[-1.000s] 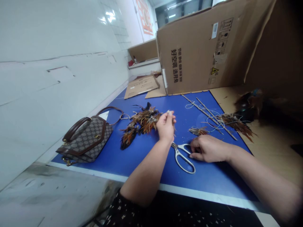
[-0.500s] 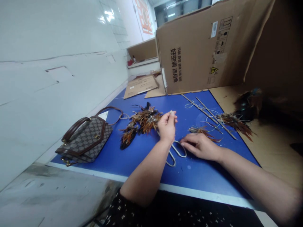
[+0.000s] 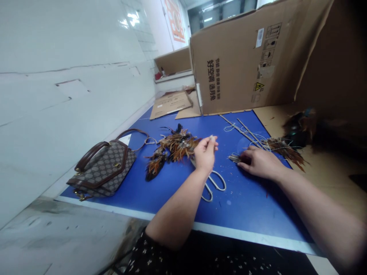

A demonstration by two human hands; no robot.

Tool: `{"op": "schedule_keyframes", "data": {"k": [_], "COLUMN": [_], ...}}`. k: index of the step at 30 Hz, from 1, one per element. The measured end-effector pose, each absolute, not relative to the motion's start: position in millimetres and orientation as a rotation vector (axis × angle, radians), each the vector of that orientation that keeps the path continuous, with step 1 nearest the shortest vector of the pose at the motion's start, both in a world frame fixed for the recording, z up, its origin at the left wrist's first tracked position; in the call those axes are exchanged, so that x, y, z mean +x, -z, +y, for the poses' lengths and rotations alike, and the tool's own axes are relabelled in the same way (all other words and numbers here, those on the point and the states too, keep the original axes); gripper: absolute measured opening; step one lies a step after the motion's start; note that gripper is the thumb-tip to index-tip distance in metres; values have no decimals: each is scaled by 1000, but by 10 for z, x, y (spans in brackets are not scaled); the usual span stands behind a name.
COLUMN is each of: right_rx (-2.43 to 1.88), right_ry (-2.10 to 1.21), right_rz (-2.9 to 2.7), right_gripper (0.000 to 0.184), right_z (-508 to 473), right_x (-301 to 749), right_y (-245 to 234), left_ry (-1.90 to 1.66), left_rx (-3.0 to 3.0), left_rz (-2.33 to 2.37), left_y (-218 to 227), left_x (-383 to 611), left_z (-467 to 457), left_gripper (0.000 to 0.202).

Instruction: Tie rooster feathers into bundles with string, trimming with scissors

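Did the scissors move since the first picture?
Yes: the scissors moved left across the blue table, closer to the handbag, which stayed put.

A patterned handbag with a brown handle sat on the blue table beside a pale wall; farther back lay flattened cardboard near a large printed carton, with an orange-and-white panel visible beyond
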State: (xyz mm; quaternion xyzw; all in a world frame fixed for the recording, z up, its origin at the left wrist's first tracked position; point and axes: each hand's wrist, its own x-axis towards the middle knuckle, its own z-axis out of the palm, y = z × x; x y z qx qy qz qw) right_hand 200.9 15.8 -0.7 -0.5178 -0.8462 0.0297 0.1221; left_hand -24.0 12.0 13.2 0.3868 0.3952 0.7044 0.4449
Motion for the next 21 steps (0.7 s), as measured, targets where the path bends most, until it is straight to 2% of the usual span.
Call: {"op": "schedule_keyframes", "data": {"k": [6, 21], "right_rx": [-1523, -1282], "right_ry": [-110, -195], "right_rz": [-2528, -1819], "right_gripper": [24, 31], "right_z": [164, 155], "right_x": [1963, 2070], "right_y": [30, -138], "left_ry": [-1716, -1715], "left_rx": [1044, 1083], "left_rz": [997, 1010], "left_y": [-92, -55], "left_x": [-247, -261], "left_z": [118, 145], "left_gripper": [41, 40]}}
